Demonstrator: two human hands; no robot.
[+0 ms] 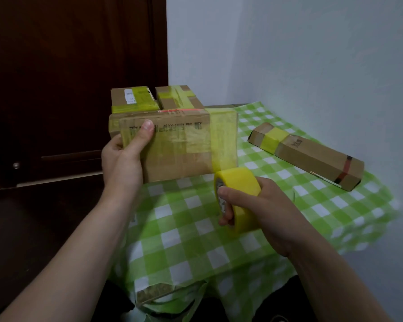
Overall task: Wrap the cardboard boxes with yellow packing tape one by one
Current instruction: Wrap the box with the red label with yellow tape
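Held box (172,159): upside-down printed characters, illegible.
Long box (316,159), 3 o'clock: small print, illegible.
Rear box (119,96), 11 o'clock: white label (129,96), blurred.

Matt brown cardboard on the box (172,159), creased and a little rough, under glossy, see-through yellow plastic tape (223,135). Same shiny plastic on the roll of tape (240,182). Thin matt checked tablecloth (196,228), wrinkled. Smooth dark wood on the door (68,66). Matt painted wall (312,54).
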